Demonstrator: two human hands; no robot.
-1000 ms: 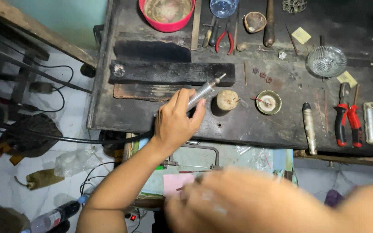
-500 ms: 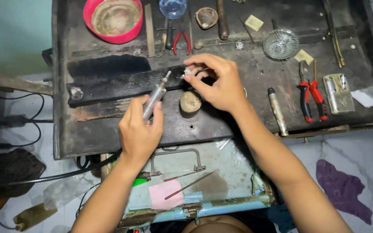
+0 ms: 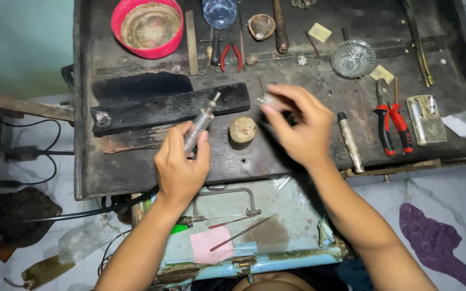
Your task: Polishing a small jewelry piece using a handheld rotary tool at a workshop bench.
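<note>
My left hand [image 3: 180, 168] grips a slim metal handpiece tool [image 3: 199, 123], its tip pointing up and right over a charred black wooden block [image 3: 157, 108]. My right hand [image 3: 296, 125] hovers over the dark workbench [image 3: 136, 172] with thumb and fingers pinched on a small pale, blurred piece [image 3: 268, 100]. Between the two hands a short round wooden stump [image 3: 242, 131] stands on the bench.
At the back are a red bowl [image 3: 146, 26], red-handled pliers [image 3: 231, 54], a small cup [image 3: 260, 26] and a wire strainer [image 3: 353, 57]. Red cutters [image 3: 390, 116], a metal case [image 3: 426, 118] and a handled tool [image 3: 349, 141] lie to the right. An open drawer [image 3: 292, 226] holds files and pink paper.
My right hand came in from the lower edge to the bench centre and now pinches a small piece. The left hand kept the handpiece and slid slightly lower.
</note>
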